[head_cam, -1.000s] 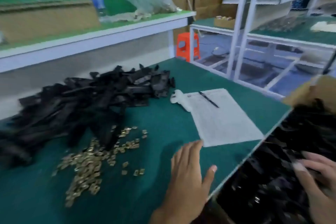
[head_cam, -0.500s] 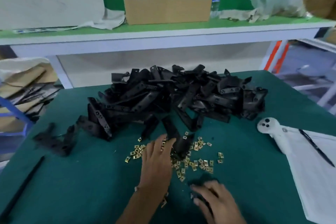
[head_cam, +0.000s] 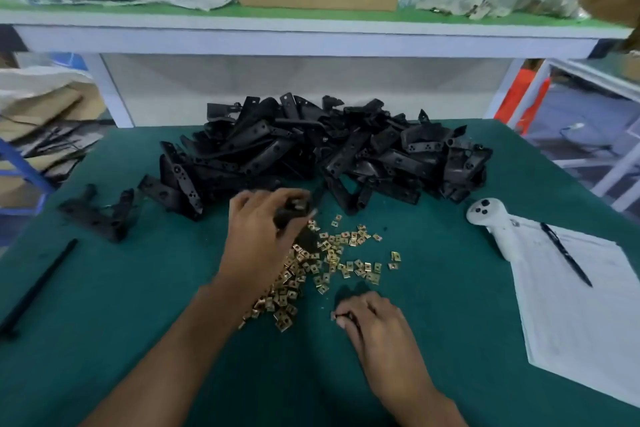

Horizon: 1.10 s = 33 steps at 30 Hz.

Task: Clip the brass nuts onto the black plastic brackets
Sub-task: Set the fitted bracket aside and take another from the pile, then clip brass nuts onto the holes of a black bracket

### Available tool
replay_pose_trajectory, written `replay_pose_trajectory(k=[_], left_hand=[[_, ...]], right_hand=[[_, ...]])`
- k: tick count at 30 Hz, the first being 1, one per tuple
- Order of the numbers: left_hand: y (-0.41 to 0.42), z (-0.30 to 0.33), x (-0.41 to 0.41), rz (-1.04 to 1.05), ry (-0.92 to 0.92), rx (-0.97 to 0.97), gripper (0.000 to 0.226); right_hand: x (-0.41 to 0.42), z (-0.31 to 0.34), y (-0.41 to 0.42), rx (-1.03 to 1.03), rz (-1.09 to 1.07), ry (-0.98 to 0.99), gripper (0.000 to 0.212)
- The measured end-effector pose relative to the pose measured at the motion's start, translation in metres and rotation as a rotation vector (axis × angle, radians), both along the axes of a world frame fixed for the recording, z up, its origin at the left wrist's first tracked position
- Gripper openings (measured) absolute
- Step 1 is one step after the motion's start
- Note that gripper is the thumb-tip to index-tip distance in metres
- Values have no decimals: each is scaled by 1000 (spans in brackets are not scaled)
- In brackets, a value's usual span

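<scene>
Far left on the green table [head_cam: 104, 305]: a black rod [head_cam: 40, 284], then a few stray brackets [head_cam: 100, 211] apart from the main heap.

Centre back: big heap of black plastic brackets [head_cam: 322, 152], loosely tangled. They look like rigid moulded strips with round holes; probably light and stiff, not fragile. Best taken by the long flat body, leaving the end that gets the clip bare.

Left hand [head_cam: 259, 236]: fingers curled round one bracket [head_cam: 294, 213], lifted just off the near edge of the heap and held over the top of the nuts. Blurred, so which end faces out I cannot tell.

Brass nuts [head_cam: 322, 260]: scattered in a loose drift on the table between the two hands, running from below the heap toward the near edge. Small folded sheet-metal clips, light, likely springy, and smooth enough to slip. I'd pinch one by its flat sides, open mouth forward, and slide it onto the bracket edge; expect a slight snap.

Right hand [head_cam: 377, 329]: low on the table just right of the nuts, fingertips pinched together on something small and dark; I cannot tell whether it is a nut.

Far right: white controller [head_cam: 491, 222], pen [head_cam: 564, 253] lying on a paper sheet [head_cam: 581, 322].
</scene>
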<state>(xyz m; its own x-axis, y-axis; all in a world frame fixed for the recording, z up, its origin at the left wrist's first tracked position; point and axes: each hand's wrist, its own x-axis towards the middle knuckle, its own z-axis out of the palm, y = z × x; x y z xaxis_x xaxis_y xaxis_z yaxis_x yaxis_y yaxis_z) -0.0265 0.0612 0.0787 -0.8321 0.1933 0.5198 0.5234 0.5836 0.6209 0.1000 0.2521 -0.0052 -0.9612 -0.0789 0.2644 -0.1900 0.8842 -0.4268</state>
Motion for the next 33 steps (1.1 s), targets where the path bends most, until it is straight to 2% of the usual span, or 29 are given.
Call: replay_pose_trajectory(k=[1, 3, 5, 9, 13, 17, 21, 25, 28, 30, 33], left_hand=[[-5, 3, 14, -74, -148, 194, 23], [-14, 2, 32, -176, -282, 553, 26], [-22, -11, 38, -127, -353, 742, 28], [-30, -47, 39, 5, -391, 721, 19], [-33, -64, 32, 89, -240, 648, 20], [-31, -72, 31, 71, -187, 591, 14], [-26, -72, 34, 16, -154, 505, 21], [-27, -75, 35, -16, -149, 483, 25], [-28, -77, 37, -54, -164, 470, 28], [-29, -76, 36, -79, -157, 464, 27], [-29, -74, 37, -128, -142, 444, 23]], right_hand=[[-4, 2, -1, 23, 11, 7, 8], [-17, 7, -2, 50, 26, 23, 5], [-35, 9, -1, 41, 37, 62, 3], [-69, 10, 0, 104, 131, 67, 11], [-86, 8, -2, 30, 137, 42, 7], [-87, 1, 2, 90, 166, 0, 40], [-91, -1, 3, 79, 194, 61, 18], [-91, -3, 3, 20, 188, 55, 30], [-89, 8, -1, -252, 145, 41, 31], [-93, 21, -4, -576, 96, -14, 15], [-102, 37, -11, -1066, 108, -233, 10]])
